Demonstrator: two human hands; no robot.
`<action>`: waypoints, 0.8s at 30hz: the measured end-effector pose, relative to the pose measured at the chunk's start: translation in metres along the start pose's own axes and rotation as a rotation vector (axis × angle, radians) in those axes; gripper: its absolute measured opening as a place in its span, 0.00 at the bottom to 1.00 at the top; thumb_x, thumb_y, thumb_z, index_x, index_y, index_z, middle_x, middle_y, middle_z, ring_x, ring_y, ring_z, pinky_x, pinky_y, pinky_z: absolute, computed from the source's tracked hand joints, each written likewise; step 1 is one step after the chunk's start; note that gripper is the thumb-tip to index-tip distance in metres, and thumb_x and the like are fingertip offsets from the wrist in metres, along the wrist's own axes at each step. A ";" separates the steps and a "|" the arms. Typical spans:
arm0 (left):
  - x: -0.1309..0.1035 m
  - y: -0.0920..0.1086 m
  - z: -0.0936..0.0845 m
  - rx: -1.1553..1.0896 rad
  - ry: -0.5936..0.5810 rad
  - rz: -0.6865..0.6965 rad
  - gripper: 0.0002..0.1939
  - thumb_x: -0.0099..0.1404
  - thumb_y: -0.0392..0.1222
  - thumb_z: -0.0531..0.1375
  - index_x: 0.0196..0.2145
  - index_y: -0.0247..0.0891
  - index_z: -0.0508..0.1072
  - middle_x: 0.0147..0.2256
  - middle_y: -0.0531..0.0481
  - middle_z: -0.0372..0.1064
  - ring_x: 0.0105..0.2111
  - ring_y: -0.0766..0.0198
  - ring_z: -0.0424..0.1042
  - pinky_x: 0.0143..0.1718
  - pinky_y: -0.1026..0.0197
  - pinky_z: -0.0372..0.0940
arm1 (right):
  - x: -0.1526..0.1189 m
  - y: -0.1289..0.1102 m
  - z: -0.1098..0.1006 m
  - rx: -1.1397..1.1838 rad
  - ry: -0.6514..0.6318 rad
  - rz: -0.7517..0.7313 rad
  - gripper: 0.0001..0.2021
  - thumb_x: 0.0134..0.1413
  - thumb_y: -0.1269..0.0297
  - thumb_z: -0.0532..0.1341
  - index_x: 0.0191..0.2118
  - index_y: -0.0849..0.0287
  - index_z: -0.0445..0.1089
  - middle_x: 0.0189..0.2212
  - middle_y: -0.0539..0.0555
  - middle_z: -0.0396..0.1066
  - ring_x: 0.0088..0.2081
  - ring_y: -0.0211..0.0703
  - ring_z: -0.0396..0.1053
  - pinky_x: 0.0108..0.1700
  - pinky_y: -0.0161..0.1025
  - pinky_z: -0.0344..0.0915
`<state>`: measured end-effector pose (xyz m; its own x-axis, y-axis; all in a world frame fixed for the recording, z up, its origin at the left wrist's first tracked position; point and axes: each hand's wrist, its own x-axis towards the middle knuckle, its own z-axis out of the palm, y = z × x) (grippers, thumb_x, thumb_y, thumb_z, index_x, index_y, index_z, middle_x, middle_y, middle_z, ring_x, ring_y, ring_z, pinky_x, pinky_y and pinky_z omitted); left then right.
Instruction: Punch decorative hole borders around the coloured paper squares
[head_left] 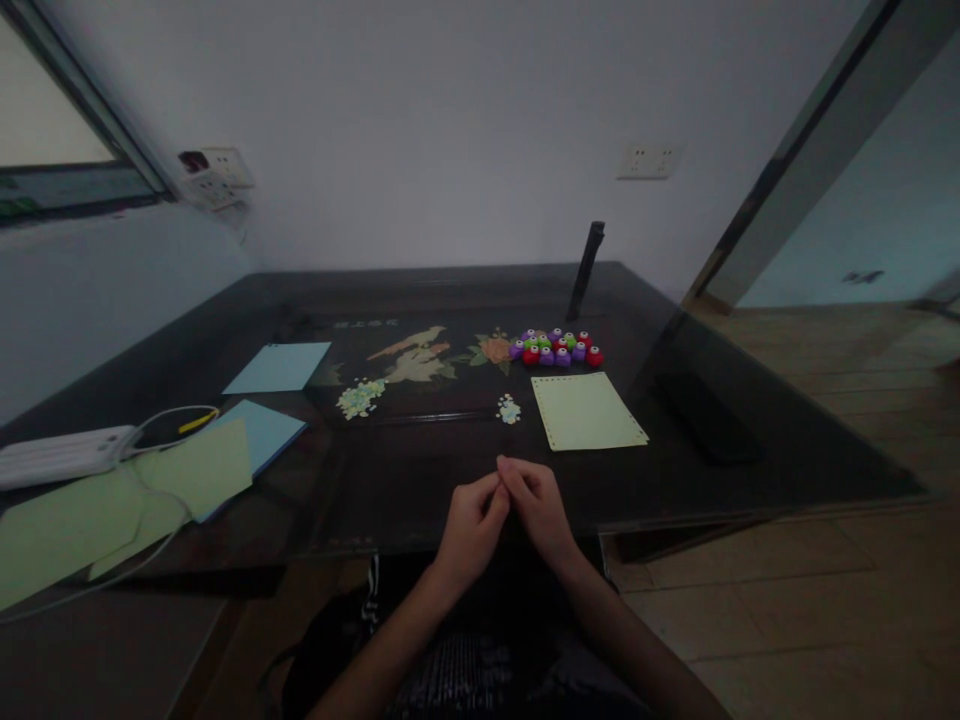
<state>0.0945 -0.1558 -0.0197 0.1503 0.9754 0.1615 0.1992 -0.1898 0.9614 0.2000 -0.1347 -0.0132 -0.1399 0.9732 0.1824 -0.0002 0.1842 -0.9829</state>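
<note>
My left hand (pixel 471 520) and my right hand (pixel 541 508) meet just over the table's near edge, fingertips touching. Both have curled fingers, thumbs bent toward the index fingers, and no object shows in either. A pile of small pale pieces (pixel 509 409) lies just beyond them. To the right of this pile is a pale green loose-leaf sheet (pixel 589 412) with punched holes. Behind the sheet sits a cluster of red, purple and green eyeball-like pieces (pixel 555 348). Further left, a larger heap of pale green and whitish bits (pixel 361 398) rests on the dark table (pixel 420 460).
Blue sheets (pixel 279 367) and pale green sheets (pixel 75 515) lie at the left, beside a white power strip (pixel 64 455) with a looping cable. A black upright object (pixel 586 270) stands at the back right. A dark flat object (pixel 709 418) lies on the right side.
</note>
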 end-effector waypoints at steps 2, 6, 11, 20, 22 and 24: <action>-0.001 0.001 -0.001 0.011 -0.009 0.001 0.19 0.65 0.47 0.49 0.28 0.30 0.72 0.22 0.53 0.61 0.24 0.67 0.58 0.26 0.66 0.53 | -0.001 0.001 -0.001 -0.002 -0.006 0.003 0.23 0.55 0.50 0.54 0.16 0.59 0.55 0.16 0.46 0.53 0.21 0.33 0.51 0.24 0.34 0.50; -0.002 0.002 -0.002 0.035 -0.009 0.000 0.19 0.65 0.46 0.49 0.29 0.30 0.73 0.21 0.53 0.61 0.23 0.68 0.57 0.25 0.66 0.52 | -0.002 0.000 -0.001 -0.006 -0.034 0.003 0.22 0.56 0.51 0.53 0.16 0.59 0.54 0.16 0.47 0.52 0.21 0.33 0.50 0.24 0.34 0.49; -0.002 0.001 -0.003 0.026 -0.020 0.005 0.19 0.65 0.46 0.49 0.29 0.30 0.74 0.22 0.52 0.63 0.23 0.67 0.57 0.26 0.66 0.52 | -0.002 -0.001 -0.001 -0.010 -0.044 0.004 0.23 0.55 0.49 0.53 0.16 0.59 0.54 0.16 0.46 0.52 0.21 0.33 0.50 0.24 0.34 0.49; -0.002 0.001 -0.002 0.005 -0.020 -0.019 0.19 0.65 0.46 0.50 0.27 0.30 0.71 0.21 0.53 0.60 0.23 0.68 0.56 0.25 0.66 0.52 | -0.002 0.001 -0.002 -0.012 -0.056 0.005 0.22 0.56 0.51 0.53 0.17 0.59 0.54 0.16 0.47 0.52 0.22 0.33 0.50 0.25 0.34 0.49; -0.002 0.002 -0.002 0.014 -0.019 -0.022 0.19 0.65 0.46 0.50 0.26 0.30 0.71 0.21 0.53 0.59 0.23 0.68 0.56 0.25 0.66 0.51 | -0.002 0.000 -0.002 -0.020 -0.052 0.011 0.23 0.56 0.50 0.53 0.17 0.59 0.54 0.16 0.46 0.51 0.22 0.33 0.49 0.25 0.34 0.49; -0.002 0.002 -0.003 0.018 -0.022 -0.022 0.19 0.65 0.46 0.49 0.27 0.30 0.71 0.21 0.53 0.60 0.23 0.68 0.56 0.25 0.66 0.52 | -0.002 0.000 -0.002 -0.025 -0.050 0.015 0.23 0.56 0.50 0.53 0.17 0.59 0.54 0.16 0.46 0.51 0.22 0.33 0.49 0.25 0.34 0.49</action>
<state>0.0919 -0.1580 -0.0174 0.1670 0.9766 0.1354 0.2200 -0.1708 0.9604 0.2021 -0.1362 -0.0136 -0.1885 0.9681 0.1653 0.0270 0.1734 -0.9845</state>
